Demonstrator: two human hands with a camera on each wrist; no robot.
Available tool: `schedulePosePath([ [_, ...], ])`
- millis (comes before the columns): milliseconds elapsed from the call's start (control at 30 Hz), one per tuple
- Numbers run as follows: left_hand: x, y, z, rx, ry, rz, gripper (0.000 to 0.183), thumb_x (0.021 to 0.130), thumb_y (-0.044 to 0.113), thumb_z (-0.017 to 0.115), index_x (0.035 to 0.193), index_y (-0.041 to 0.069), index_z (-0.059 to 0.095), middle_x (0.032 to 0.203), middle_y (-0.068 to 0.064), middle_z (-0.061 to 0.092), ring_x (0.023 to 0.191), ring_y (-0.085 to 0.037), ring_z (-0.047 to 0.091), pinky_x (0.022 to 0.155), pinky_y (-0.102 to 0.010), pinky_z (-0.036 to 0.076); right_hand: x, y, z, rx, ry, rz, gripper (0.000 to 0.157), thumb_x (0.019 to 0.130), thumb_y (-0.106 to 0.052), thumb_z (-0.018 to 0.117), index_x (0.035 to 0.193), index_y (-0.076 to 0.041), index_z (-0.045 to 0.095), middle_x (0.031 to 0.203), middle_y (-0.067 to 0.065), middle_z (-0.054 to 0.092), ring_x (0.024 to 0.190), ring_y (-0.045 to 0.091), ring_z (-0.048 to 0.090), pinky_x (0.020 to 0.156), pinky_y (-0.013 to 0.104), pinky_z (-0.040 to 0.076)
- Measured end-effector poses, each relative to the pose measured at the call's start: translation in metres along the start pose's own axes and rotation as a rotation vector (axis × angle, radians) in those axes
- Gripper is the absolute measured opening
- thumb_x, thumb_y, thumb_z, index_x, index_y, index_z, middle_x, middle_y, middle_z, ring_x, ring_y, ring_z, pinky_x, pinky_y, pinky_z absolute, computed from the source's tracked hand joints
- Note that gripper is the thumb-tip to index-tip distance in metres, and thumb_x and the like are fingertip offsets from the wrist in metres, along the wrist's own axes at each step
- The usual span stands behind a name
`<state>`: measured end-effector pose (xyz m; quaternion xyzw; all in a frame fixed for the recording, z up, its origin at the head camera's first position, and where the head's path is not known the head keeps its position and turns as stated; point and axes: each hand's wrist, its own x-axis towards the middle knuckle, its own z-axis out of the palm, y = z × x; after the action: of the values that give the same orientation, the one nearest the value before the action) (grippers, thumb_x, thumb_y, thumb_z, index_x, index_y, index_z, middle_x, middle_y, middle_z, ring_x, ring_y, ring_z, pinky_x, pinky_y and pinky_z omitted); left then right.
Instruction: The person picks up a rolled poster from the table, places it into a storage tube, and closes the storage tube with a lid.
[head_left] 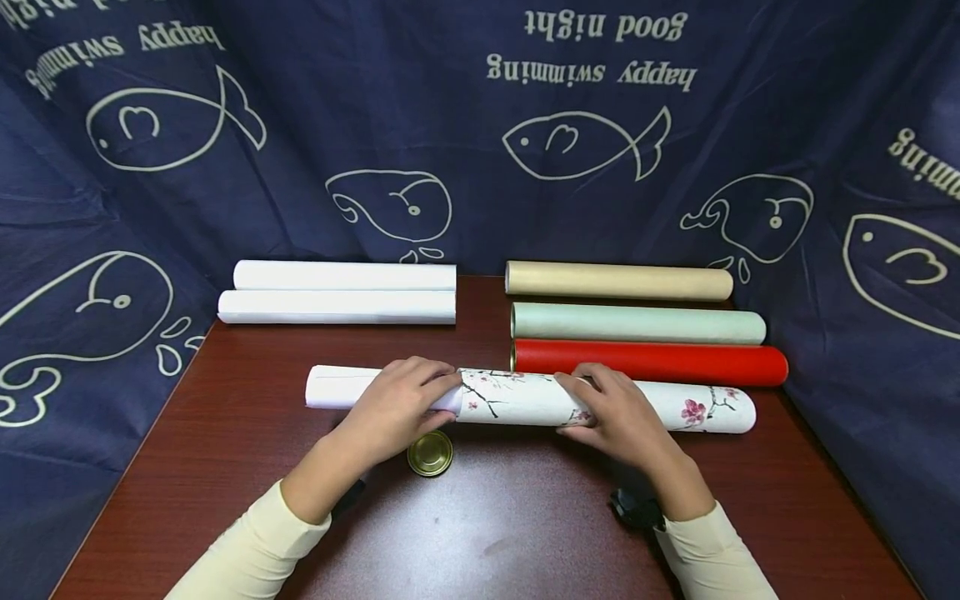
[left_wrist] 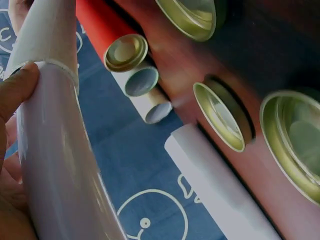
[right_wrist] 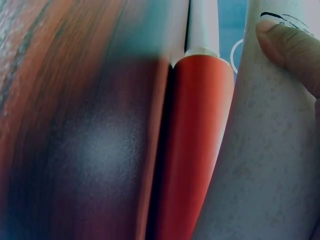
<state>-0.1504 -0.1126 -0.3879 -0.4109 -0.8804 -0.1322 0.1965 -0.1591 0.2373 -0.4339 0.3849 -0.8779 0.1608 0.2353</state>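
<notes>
My left hand (head_left: pixel 408 404) grips a rolled sheet of white paper (head_left: pixel 333 387), thumb and fingers around it close to the tube's mouth. The roll's right end sits inside a white cardboard tube (head_left: pixel 525 400) printed with plum blossoms, its remaining length sticking out to the left. Around the middle of that tube my right hand (head_left: pixel 618 412) curls, thumb on the near side. In the left wrist view the tube's rim (left_wrist: pixel 62 67) encircles the glossy paper, and the left thumb lies right at this edge. Just below the left hand a gold metal lid (head_left: pixel 430 453) lies on the table.
Two white paper rolls (head_left: pixel 337 307) lie at the back left. On the right lie a beige tube (head_left: pixel 618 281), a pale green tube (head_left: pixel 637 323) and a red tube (head_left: pixel 652 362). More gold lids (left_wrist: pixel 220 117) show in the left wrist view. A blue curtain (head_left: pixel 465 125) hangs behind the table.
</notes>
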Motion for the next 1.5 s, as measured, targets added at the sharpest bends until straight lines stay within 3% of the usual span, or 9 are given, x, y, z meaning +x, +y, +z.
schedulePosePath([
  [200, 0.000, 0.004, -0.005, -0.011, -0.003, 0.001, 0.045, 0.082, 0.029, 0.083, 0.120, 0.008, 0.069, 0.118, -0.006, 0.066, 0.110, -0.024, 0.061, 0.094, -0.043, 0.049, 0.001, -0.001, -0.001, -0.002, 0.006, -0.013, 0.079, 0.061, -0.026, 0.095, 0.132, -0.014, 0.060, 0.112, 0.011, 0.058, 0.089, 0.027, 0.058, 0.075, 0.046, 0.051],
  [467, -0.011, 0.002, -0.029, 0.012, 0.061, 0.024, 0.053, 0.076, 0.029, 0.087, 0.120, 0.007, 0.068, 0.120, -0.010, 0.065, 0.113, -0.030, 0.060, 0.099, -0.048, 0.046, 0.001, -0.001, -0.002, 0.002, 0.009, -0.015, 0.079, 0.062, -0.025, 0.094, 0.132, -0.013, 0.060, 0.112, 0.011, 0.058, 0.089, 0.026, 0.058, 0.075, 0.045, 0.051],
  [600, -0.023, -0.008, -0.042, 0.030, 0.075, -0.016, 0.057, 0.074, 0.028, 0.088, 0.122, 0.006, 0.068, 0.122, -0.012, 0.064, 0.114, -0.033, 0.059, 0.101, -0.052, 0.043, 0.000, -0.001, -0.003, 0.000, 0.007, -0.012, 0.079, 0.062, -0.026, 0.094, 0.132, -0.014, 0.060, 0.112, 0.011, 0.058, 0.090, 0.027, 0.058, 0.075, 0.046, 0.051],
  [833, -0.052, -0.026, -0.057, 0.049, 0.059, -0.148, 0.059, 0.070, 0.029, 0.090, 0.121, 0.008, 0.069, 0.121, -0.014, 0.064, 0.116, -0.037, 0.055, 0.106, -0.062, 0.032, -0.001, -0.002, -0.003, 0.002, 0.010, -0.018, 0.079, 0.062, -0.025, 0.094, 0.132, -0.014, 0.060, 0.112, 0.011, 0.058, 0.090, 0.027, 0.058, 0.075, 0.046, 0.051],
  [1000, -0.063, -0.032, -0.056, 0.000, 0.080, -0.165, 0.054, 0.071, 0.024, 0.089, 0.119, 0.008, 0.070, 0.117, -0.013, 0.065, 0.111, -0.035, 0.058, 0.104, -0.064, 0.034, -0.001, -0.002, -0.003, 0.011, 0.012, -0.017, 0.078, 0.063, -0.027, 0.093, 0.132, -0.014, 0.060, 0.112, 0.010, 0.058, 0.090, 0.027, 0.058, 0.076, 0.046, 0.050],
  [1133, -0.064, -0.033, -0.050, -0.043, 0.115, -0.128, 0.049, 0.074, 0.021, 0.087, 0.117, 0.006, 0.070, 0.113, -0.012, 0.065, 0.106, -0.032, 0.059, 0.098, -0.055, 0.042, -0.001, -0.003, -0.004, 0.012, 0.003, -0.010, 0.077, 0.064, -0.029, 0.093, 0.131, -0.014, 0.060, 0.113, 0.010, 0.057, 0.091, 0.027, 0.058, 0.077, 0.046, 0.050],
  [1267, -0.060, -0.029, -0.043, -0.077, 0.130, -0.116, 0.048, 0.074, 0.021, 0.086, 0.117, 0.006, 0.070, 0.113, -0.010, 0.064, 0.107, -0.029, 0.059, 0.091, -0.049, 0.047, -0.001, -0.004, -0.004, 0.015, 0.002, -0.011, 0.076, 0.064, -0.029, 0.093, 0.131, -0.014, 0.060, 0.113, 0.010, 0.057, 0.092, 0.027, 0.058, 0.077, 0.045, 0.050],
  [1500, -0.045, -0.013, -0.028, -0.115, 0.085, -0.132, 0.047, 0.079, 0.026, 0.085, 0.120, 0.011, 0.069, 0.117, -0.007, 0.063, 0.111, -0.026, 0.057, 0.094, -0.048, 0.046, 0.000, -0.005, -0.003, 0.018, 0.005, -0.020, 0.077, 0.063, -0.028, 0.093, 0.131, -0.015, 0.060, 0.113, 0.011, 0.057, 0.093, 0.028, 0.058, 0.078, 0.046, 0.051],
])
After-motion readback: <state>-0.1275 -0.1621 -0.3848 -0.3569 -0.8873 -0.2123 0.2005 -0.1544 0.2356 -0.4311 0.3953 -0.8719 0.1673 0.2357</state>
